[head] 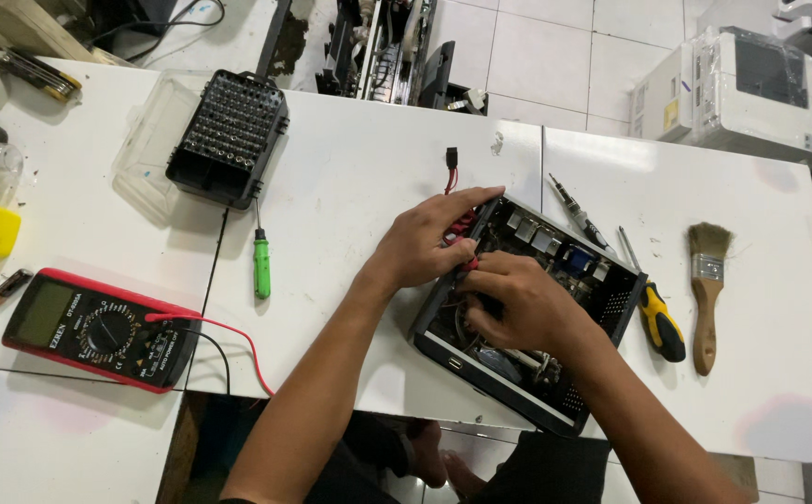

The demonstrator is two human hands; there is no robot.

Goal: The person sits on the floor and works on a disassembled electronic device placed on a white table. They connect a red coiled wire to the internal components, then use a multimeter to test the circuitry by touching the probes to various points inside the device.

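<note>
1. Right now the open black electronics case [527,322] sits at the front edge of the white table [350,187], lid off, w/ circuit board and ports visible inside.
2. Left hand [425,243] rests on the case's far-left corner, fingers pinching a small red connector [462,224]; the red cable [450,173] runs away from it on the table.
3. Right hand [518,303] reaches inside the case, fingers curled around smth small; what exactly it grips I cannot tell.
4. Handling, as I judge: the case is stiff metal, probably a bit heavy, safe to hold by the outer walls. Board and thin wires inside are fragile; the connector should be taken by its plastic body, not by the wire.
5. Around: yellow-black screwdriver [660,322] and paintbrush [707,289] to the right, green screwdriver [261,263], bit set [229,135] and red multimeter [93,327] to the left.
6. Hidden: the hands cover the middle of the board; the near corner of the case goes over the table edge.
</note>
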